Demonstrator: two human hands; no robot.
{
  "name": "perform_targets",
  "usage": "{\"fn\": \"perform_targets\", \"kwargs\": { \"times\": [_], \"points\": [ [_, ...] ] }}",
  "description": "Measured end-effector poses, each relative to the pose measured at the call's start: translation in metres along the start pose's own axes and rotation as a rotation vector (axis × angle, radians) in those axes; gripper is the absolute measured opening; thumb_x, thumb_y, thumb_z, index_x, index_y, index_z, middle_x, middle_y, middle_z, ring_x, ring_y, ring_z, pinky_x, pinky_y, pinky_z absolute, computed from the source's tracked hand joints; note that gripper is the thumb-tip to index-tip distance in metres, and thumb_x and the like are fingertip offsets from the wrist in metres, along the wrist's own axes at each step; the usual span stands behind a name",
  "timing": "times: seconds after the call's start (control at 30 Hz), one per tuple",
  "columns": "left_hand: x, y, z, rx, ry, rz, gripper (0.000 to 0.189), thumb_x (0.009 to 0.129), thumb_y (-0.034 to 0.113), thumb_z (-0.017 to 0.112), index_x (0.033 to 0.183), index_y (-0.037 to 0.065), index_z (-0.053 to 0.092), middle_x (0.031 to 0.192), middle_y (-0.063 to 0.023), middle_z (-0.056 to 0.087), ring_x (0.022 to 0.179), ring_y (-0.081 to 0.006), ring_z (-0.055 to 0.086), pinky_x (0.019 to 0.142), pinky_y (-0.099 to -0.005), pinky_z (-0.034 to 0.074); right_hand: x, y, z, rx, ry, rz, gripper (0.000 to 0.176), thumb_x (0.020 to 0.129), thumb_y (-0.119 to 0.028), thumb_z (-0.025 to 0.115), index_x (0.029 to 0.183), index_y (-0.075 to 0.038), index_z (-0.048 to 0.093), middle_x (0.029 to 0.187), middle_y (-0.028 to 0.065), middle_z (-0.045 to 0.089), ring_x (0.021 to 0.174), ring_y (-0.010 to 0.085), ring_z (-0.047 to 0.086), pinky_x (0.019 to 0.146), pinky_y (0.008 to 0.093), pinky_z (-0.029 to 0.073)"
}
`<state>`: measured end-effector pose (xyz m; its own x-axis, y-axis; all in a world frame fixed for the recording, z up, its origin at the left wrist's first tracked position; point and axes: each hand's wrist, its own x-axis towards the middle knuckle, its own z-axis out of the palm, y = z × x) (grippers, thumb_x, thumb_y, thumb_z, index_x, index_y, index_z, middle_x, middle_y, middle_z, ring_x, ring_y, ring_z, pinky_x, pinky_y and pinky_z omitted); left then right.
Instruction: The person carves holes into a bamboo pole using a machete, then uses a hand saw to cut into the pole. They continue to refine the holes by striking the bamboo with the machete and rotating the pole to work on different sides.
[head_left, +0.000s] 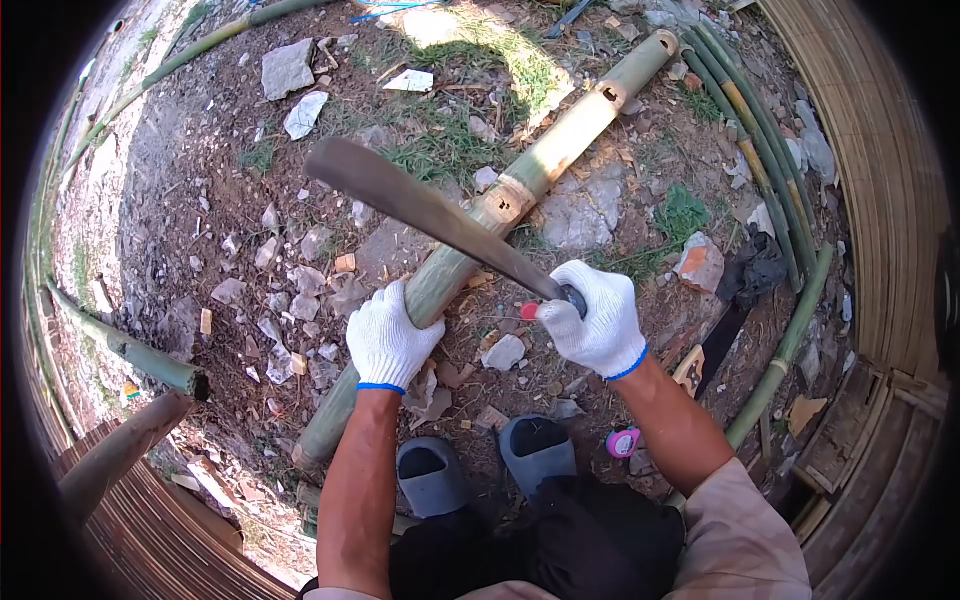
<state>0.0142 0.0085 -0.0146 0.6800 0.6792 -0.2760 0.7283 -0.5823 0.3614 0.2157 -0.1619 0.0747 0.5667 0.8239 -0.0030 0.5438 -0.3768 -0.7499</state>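
A thick bamboo pole [455,275] lies diagonally on the ground, with holes cut in its upper side at the middle and towards the far end. My left hand [393,338], in a white glove, is wrapped round the pole on its nearer half. In my right hand [592,312], also gloved, is the dark handle of a machete [430,210]. Its broad blade points up and to the left, crossing over the pole in view; whether it touches the pole cannot be made out. A small red round object [529,311] shows beside my right hand.
Stones and rubble [288,70] are strewn about. Thin green bamboo poles [765,150] lie at the right, another [790,350] nearer. A cut bamboo [150,355] is at the left. A pink tape measure [622,442] lies by my sandals [433,480]. Bamboo slats [870,170] edge the right.
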Motion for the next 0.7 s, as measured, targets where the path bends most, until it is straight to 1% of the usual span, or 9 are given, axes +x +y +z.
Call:
{"fn": "perform_targets", "kwargs": {
  "times": [0.03, 0.13, 0.23, 0.27, 0.37, 0.43, 0.57, 0.67, 0.7],
  "points": [
    [-0.001, 0.001, 0.000, -0.003, -0.004, 0.004, 0.067, 0.070, 0.046, 0.086, 0.124, 0.009, 0.073, 0.106, -0.0171, 0.076, 0.096, -0.0371, 0.074, 0.087, -0.0476, 0.059, 0.001, 0.023, 0.008, -0.004, 0.001, 0.005, 0.073, 0.097, -0.071, 0.063, 0.080, -0.002, 0.072, 0.074, 0.0269, 0.069, 0.075, 0.0432, 0.074, 0.064, 0.0493, 0.056],
    [0.000, 0.003, -0.008, -0.003, -0.001, -0.007, 0.066, 0.070, 0.045, 0.086, 0.123, 0.009, 0.073, 0.106, -0.0173, 0.076, 0.097, -0.0375, 0.074, 0.088, -0.0480, 0.059, 0.023, 0.058, 0.019, -0.386, -0.281, 0.472, 0.065, 0.096, -0.065, 0.070, 0.087, -0.001, 0.073, 0.074, 0.0267, 0.070, 0.075, 0.0397, 0.075, 0.062, 0.0449, 0.057],
    [-0.003, 0.004, -0.006, 0.049, -0.054, -0.026, 0.066, 0.070, 0.045, 0.085, 0.123, 0.009, 0.073, 0.106, -0.0173, 0.076, 0.098, -0.0377, 0.074, 0.088, -0.0482, 0.059, 0.017, 0.002, 0.003, -0.016, -0.112, 0.338, 0.077, 0.096, -0.074, 0.060, 0.085, 0.001, 0.075, 0.080, 0.0301, 0.071, 0.081, 0.0466, 0.074, 0.069, 0.0521, 0.057],
    [0.000, 0.004, -0.004, 0.019, -0.029, -0.021, 0.066, 0.070, 0.046, 0.085, 0.124, 0.009, 0.073, 0.107, -0.0174, 0.076, 0.099, -0.0375, 0.074, 0.088, -0.0480, 0.059, 0.012, -0.002, 0.000, -0.037, -0.056, 0.149, 0.079, 0.097, -0.075, 0.057, 0.081, 0.001, 0.075, 0.080, 0.0291, 0.072, 0.081, 0.0482, 0.073, 0.071, 0.0544, 0.058],
    [-0.001, 0.005, -0.006, -0.021, 0.001, -0.007, 0.068, 0.070, 0.046, 0.085, 0.125, 0.009, 0.072, 0.107, -0.0177, 0.076, 0.098, -0.0375, 0.074, 0.088, -0.0478, 0.059, 0.016, 0.066, 0.029, -0.229, -0.184, 0.312, 0.072, 0.098, -0.070, 0.063, 0.076, -0.001, 0.072, 0.075, 0.0252, 0.072, 0.075, 0.0452, 0.073, 0.065, 0.0507, 0.057],
    [0.001, 0.004, -0.008, 0.014, -0.037, -0.025, 0.068, 0.070, 0.046, 0.085, 0.126, 0.008, 0.072, 0.105, -0.0179, 0.076, 0.095, -0.0382, 0.074, 0.087, -0.0487, 0.059, 0.028, 0.052, 0.019, -0.293, -0.256, 0.385, 0.068, 0.097, -0.067, 0.067, 0.073, -0.003, 0.070, 0.075, 0.0231, 0.072, 0.073, 0.0434, 0.073, 0.063, 0.0487, 0.057],
    [0.000, -0.003, 0.002, 0.003, 0.037, 0.037, 0.068, 0.070, 0.047, 0.086, 0.124, 0.008, 0.072, 0.102, -0.0181, 0.076, 0.094, -0.0384, 0.074, 0.085, -0.0490, 0.059, 0.015, 0.021, -0.006, -0.071, -0.184, -0.138, 0.070, 0.093, -0.073, 0.067, 0.081, -0.005, 0.071, 0.068, 0.0222, 0.068, 0.072, 0.0448, 0.072, 0.065, 0.0493, 0.057],
    [-0.004, 0.006, -0.005, 0.001, -0.009, -0.012, 0.068, 0.070, 0.047, 0.087, 0.123, 0.007, 0.073, 0.104, -0.0173, 0.076, 0.095, -0.0380, 0.074, 0.086, -0.0485, 0.059, 0.029, 0.079, 0.013, -0.308, -0.349, 0.383, 0.077, 0.093, -0.076, 0.063, 0.086, -0.001, 0.076, 0.075, 0.0259, 0.071, 0.078, 0.0466, 0.074, 0.069, 0.0529, 0.057],
    [0.001, 0.003, -0.006, 0.011, -0.022, -0.020, 0.068, 0.070, 0.048, 0.087, 0.123, 0.007, 0.073, 0.106, -0.0168, 0.076, 0.096, -0.0374, 0.074, 0.087, -0.0482, 0.059, 0.032, 0.084, 0.012, -0.271, -0.371, 0.410, 0.077, 0.093, -0.075, 0.064, 0.088, 0.001, 0.077, 0.077, 0.0272, 0.072, 0.077, 0.0467, 0.074, 0.070, 0.0538, 0.058]
  ]
}}
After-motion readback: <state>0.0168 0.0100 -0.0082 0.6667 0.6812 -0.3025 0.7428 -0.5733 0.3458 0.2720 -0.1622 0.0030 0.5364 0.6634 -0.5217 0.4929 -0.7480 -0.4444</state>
